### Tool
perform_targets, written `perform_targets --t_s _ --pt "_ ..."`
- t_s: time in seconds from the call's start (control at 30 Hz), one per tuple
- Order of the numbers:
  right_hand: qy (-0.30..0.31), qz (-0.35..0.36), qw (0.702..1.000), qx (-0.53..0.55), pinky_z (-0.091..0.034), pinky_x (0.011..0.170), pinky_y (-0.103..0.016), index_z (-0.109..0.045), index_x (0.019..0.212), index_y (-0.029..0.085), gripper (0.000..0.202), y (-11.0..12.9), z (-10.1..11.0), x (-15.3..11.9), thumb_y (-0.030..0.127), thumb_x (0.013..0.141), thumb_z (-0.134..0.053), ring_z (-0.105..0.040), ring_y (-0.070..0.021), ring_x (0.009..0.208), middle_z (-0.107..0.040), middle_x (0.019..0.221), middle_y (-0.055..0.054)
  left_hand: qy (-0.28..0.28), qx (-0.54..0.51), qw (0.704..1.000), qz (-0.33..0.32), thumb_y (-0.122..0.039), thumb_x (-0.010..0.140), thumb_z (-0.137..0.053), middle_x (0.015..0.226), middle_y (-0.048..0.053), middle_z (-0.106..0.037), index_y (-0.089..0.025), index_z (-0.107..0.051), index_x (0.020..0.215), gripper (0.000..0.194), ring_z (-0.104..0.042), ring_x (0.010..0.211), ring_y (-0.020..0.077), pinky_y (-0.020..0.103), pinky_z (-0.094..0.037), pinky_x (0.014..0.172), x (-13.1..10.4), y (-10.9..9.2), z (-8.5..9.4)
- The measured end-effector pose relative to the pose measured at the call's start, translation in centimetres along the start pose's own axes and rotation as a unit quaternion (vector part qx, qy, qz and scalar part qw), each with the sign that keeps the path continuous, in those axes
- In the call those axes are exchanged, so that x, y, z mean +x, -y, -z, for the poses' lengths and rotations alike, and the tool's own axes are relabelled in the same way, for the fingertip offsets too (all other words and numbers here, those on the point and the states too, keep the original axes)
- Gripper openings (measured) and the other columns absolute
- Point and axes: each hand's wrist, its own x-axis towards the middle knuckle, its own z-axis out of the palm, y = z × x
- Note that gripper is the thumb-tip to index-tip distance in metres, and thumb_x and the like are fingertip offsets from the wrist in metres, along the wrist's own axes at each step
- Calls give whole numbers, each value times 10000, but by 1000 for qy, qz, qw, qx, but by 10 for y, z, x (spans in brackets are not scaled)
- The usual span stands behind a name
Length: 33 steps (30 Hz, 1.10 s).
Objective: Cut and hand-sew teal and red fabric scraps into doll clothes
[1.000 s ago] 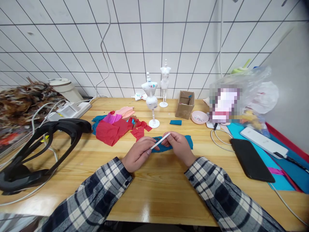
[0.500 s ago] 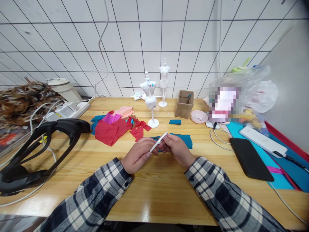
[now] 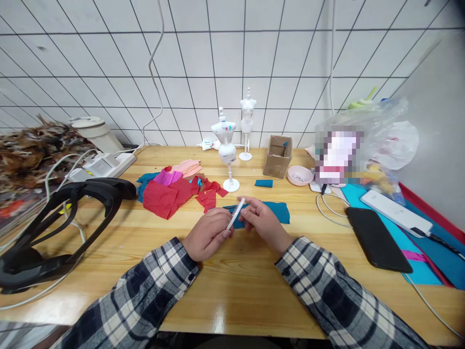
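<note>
A thin white strip (image 3: 236,214) slants upward between my hands; what it is made of I cannot make out. My left hand (image 3: 209,234) is closed, pinching the strip near its lower end. My right hand (image 3: 264,220) is at the upper end, its index finger against the tip and its thumb close beside the edge. Under and behind the fingers a teal cloth piece (image 3: 279,212) lies on the table, partly hidden by both hands. Beyond it is a small folded teal piece (image 3: 263,183). A white mini dress form (image 3: 227,148) stands upright behind my hands.
Red fabric scraps (image 3: 165,198) lie left of the hands. A second dress form (image 3: 247,118), a cardboard box (image 3: 276,165) and a pink bowl (image 3: 300,182) of small beads stand behind. A black headset frame (image 3: 109,213) is at left, a black phone (image 3: 378,238) at right.
The white strip has tilted more upright, its upper end shifting left. My right hand's fingers have moved slightly left and loosened, with the index finger now extended. My left hand stays almost in place.
</note>
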Motion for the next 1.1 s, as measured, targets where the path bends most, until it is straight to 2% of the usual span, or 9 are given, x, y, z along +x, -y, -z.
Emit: perform_targets --t_s 0.07,0.1,0.17,0.23,0.33,0.43,0.57,0.87,1.1 --pt "-32 117 982 -147 -426 526 -250 -375 1427 237 612 4 2 -5 282 847 -565 -518 -105 547 -620 820 4 5 9 1000 4 -302 964 -309 741 65 -579 -184 -525 787 304 -539 821 211 386 -434 844 -2 1 -1" --pt "-29 188 954 -230 -439 573 -265 -364 1439 258 610 6 3 -8 233 857 -547 -543 -120 604 -629 861 -9 8 14 1000 7 -295 961 -311 725 62 -565 -183 -515 770 301 -529 785 207 374 -437 802 -2 2 -1" --pt "15 308 875 -374 -450 688 -300 -456 1386 259 511 12 3 -13 169 885 -496 -584 -164 766 -655 923 -41 11 25 1000 7 -285 955 -317 702 57 -544 -184 -492 744 292 -504 721 195 347 -427 721 -4 4 -2" --pt "40 372 809 -452 -438 724 -315 -563 1275 221 372 16 2 -16 173 919 -466 -587 -188 823 -678 907 -59 16 30 999 3 -286 951 -313 686 55 -531 -189 -472 732 287 -488 697 193 337 -413 687 -4 4 -3" --pt "9 401 781 -479 -422 679 -306 -652 1015 176 212 18 -1 -16 244 955 -460 -573 -183 738 -685 799 -57 20 6 1000 -6 -310 952 -286 665 48 -507 -201 -445 724 298 -479 698 197 349 -417 715 -4 4 -4" --pt "-19 398 792 -462 -412 652 -298 -629 888 180 223 15 -1 -14 258 969 -437 -554 -175 689 -665 748 -46 9 -16 1000 -1 -332 952 -262 661 34 -495 -204 -436 724 313 -485 699 190 396 -416 856 -3 3 -1" --pt "-43 381 818 -429 -421 675 -302 -594 884 182 234 13 1 -14 264 979 -396 -555 -185 721 -656 786 -56 17 -11 999 41 -362 956 -230 709 36 -534 -198 -452 717 364 -520 745 184 464 -293 1049 -3 0 4" --pt "-35 295 900 -318 -407 648 -282 -531 877 198 227 11 0 -14 281 988 -351 -545 -164 693 -614 773 -34 8 -26 997 71 -355 957 -241 753 43 -564 -195 -475 726 366 -543 811 186 466 -263 1085 -5 2 3" --pt "-49 218 950 -216 -397 622 -253 -508 889 213 214 7 -1 -14 317 997 -355 -521 -129 617 -563 659 24 -7 -61 997 41 -329 957 -268 730 45 -561 -186 -500 743 346 -542 800 187 462 -326 1036 -2 3 5"
